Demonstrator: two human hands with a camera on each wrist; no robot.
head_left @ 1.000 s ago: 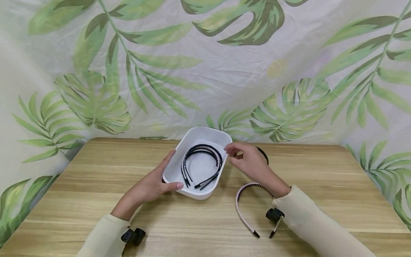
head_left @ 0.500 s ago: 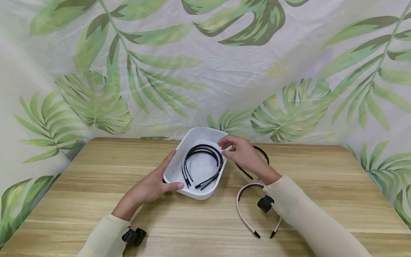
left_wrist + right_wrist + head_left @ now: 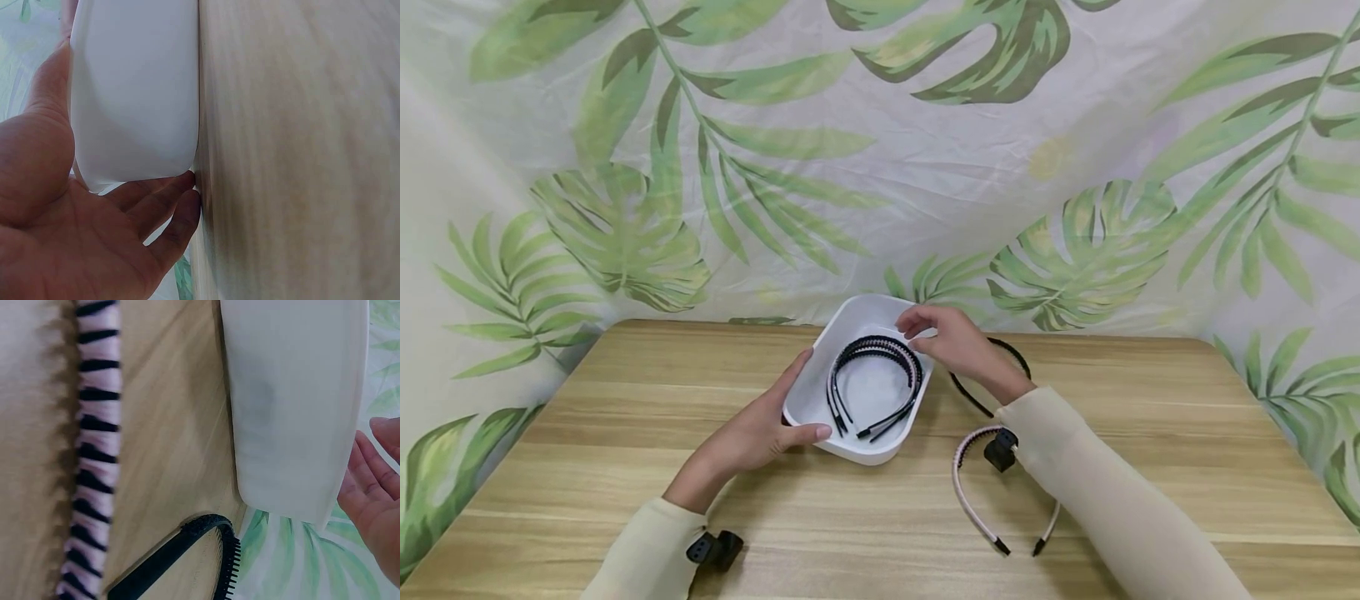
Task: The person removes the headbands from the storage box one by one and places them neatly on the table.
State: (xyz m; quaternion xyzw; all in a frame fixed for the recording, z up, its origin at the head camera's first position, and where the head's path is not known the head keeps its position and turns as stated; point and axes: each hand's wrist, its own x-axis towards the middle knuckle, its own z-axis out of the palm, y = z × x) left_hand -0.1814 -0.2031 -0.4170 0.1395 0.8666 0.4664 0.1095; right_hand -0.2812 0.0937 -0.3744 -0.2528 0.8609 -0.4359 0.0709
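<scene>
A white plastic box (image 3: 857, 457) sits tilted around on the table, holding several thin headbands (image 3: 880, 342), black ones and one partly pale pink. My left hand (image 3: 748, 429) grips its left side, thumb over the near rim; in the left wrist view, fingers of the left hand (image 3: 94, 244) curl by the bottom edge. Over the far right rim is my right hand (image 3: 958, 342), fingers loosely bent and nothing seen in them. In the right wrist view, thumb and fingers of the right hand (image 3: 375, 494) stand apart beside the box (image 3: 294, 412).
On the wooden table (image 3: 700, 400), a black toothed headband (image 3: 973, 398) lies right of the box, partly under my right forearm. Nearer the front lies a pale pink headband (image 3: 962, 492) with black wrapping, partly hidden by the wrist camera. A leaf-print cloth (image 3: 790, 167) hangs behind.
My right hand has moved left and slightly away, from beside the box to over its right rim. More of the black headband shows. The left hand and box stay in place.
</scene>
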